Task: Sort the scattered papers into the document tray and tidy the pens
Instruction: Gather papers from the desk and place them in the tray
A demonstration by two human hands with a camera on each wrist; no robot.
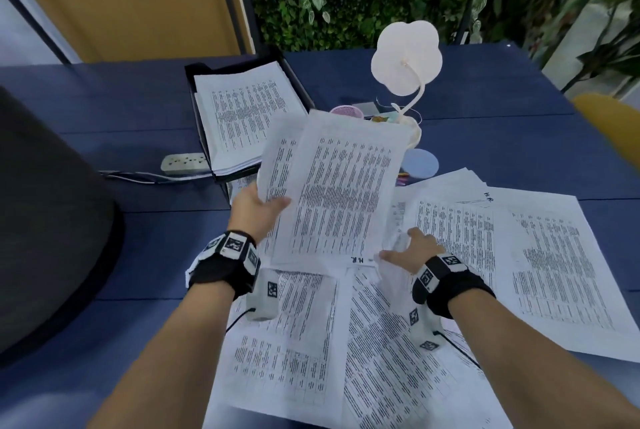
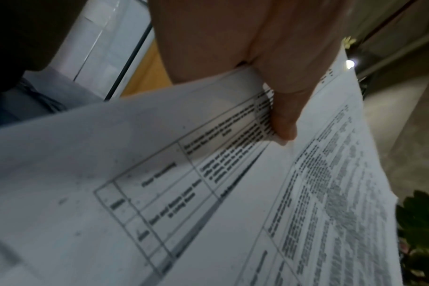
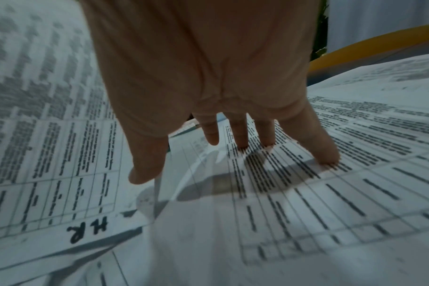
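My left hand holds a small sheaf of printed sheets lifted above the desk, thumb on top and fingers beneath; the left wrist view shows the thumb pinching the sheaf of sheets. My right hand lies spread, fingertips pressing a printed sheet on the desk. More printed papers lie scattered over the blue table. A black document tray at the back left holds a stack of papers. A pink mesh pen cup peeks out behind the lifted sheaf.
A white flower-shaped lamp stands behind the sheaf, with a pale blue round disc at its foot. A white power strip lies left of the tray. A dark grey object fills the left edge. Plants line the back.
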